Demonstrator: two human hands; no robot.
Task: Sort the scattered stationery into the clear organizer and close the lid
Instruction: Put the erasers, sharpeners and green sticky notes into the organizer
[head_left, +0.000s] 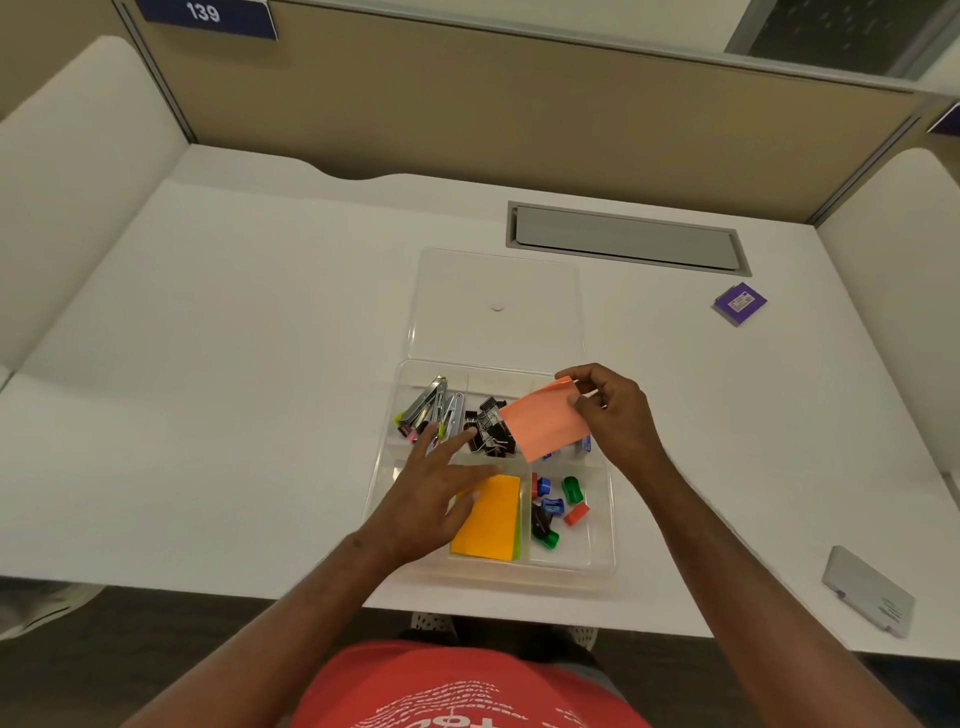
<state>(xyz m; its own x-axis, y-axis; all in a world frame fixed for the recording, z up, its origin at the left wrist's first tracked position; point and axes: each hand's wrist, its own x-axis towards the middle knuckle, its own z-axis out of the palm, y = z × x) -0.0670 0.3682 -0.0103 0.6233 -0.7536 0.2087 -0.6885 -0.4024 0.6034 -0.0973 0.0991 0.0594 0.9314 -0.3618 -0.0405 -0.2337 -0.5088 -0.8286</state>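
The clear organizer sits at the desk's near edge, its clear lid lying open and flat behind it. My right hand pinches a salmon-orange sticky-note pad above the back compartments. My left hand rests with straight fingers over the front left compartment, touching the orange sticky notes there. Staplers fill the back left compartment, black binder clips the back middle, and coloured sharpeners the front right. A blue item peeks out under the held pad.
A small purple box lies on the white desk at the right. A grey flat case sits near the front right edge. A grey cable hatch is set in the desk behind the lid. Partition walls enclose three sides.
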